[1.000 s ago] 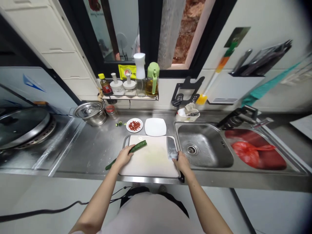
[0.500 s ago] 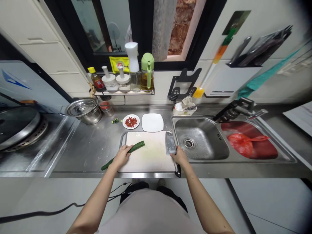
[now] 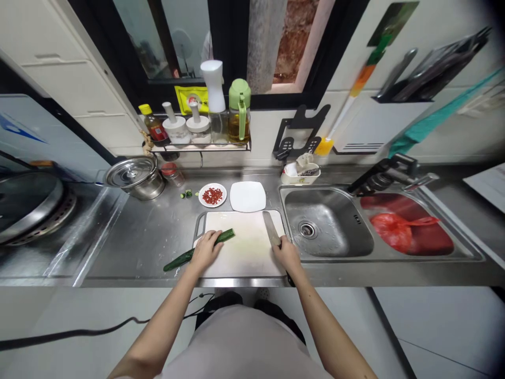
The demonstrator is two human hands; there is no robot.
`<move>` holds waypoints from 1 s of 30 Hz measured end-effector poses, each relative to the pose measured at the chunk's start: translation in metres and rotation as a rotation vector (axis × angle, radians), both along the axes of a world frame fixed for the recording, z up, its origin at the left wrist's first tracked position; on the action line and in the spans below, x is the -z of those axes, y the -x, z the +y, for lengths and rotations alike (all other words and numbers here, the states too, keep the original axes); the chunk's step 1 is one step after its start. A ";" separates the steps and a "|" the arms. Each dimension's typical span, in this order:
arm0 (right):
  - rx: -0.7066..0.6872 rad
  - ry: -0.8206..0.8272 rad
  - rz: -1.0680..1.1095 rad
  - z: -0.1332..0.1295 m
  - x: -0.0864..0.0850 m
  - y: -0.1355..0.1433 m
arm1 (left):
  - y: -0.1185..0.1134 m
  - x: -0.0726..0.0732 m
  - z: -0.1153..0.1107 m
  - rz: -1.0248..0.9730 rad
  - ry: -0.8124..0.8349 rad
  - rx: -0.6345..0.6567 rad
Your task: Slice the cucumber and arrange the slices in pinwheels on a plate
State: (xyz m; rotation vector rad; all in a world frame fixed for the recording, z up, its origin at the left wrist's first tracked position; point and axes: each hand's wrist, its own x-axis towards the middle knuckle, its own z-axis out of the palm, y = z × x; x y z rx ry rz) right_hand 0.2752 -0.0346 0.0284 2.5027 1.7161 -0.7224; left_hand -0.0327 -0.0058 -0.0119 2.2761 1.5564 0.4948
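Note:
My left hand (image 3: pixel 205 249) rests over a long green cucumber (image 3: pixel 225 236), its fingers curled onto it. The cucumber lies slantwise, its cut end on the white cutting board (image 3: pixel 246 260) and its other end past the board's left edge, over the steel counter. My right hand (image 3: pixel 288 255) grips a kitchen knife (image 3: pixel 270 227) by its black handle at the board's right side. The broad blade points away from me and stands more on edge, apart from the cucumber. Part of the handle is hidden under my palm.
Beyond the board sit a plate of chopped red pieces (image 3: pixel 213 196), a white square plate (image 3: pixel 248 196) and small green scraps (image 3: pixel 188 194). A lidded pot (image 3: pixel 136 178) is at left. To the right is a double sink (image 3: pixel 329 223) with a red bag (image 3: pixel 391 231).
The knife blade has turned from lying nearly flat to a steeper angle, moving slightly left. My left hand has slid a little right and forward along the cucumber.

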 end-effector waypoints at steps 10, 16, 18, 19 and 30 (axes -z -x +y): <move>-0.128 0.119 -0.053 0.007 -0.015 0.009 | -0.025 0.022 0.015 -0.107 -0.180 0.057; -0.253 0.083 -0.047 0.005 -0.031 0.037 | -0.022 0.027 0.017 -0.096 -0.212 0.066; -0.297 0.070 -0.043 0.002 -0.034 0.053 | -0.021 0.028 0.019 -0.081 -0.213 0.070; -0.326 0.047 -0.040 0.000 -0.035 0.061 | -0.021 0.028 0.019 -0.075 -0.213 0.073; -0.443 0.015 -0.001 0.000 -0.032 0.103 | -0.020 0.025 0.023 -0.044 -0.185 0.083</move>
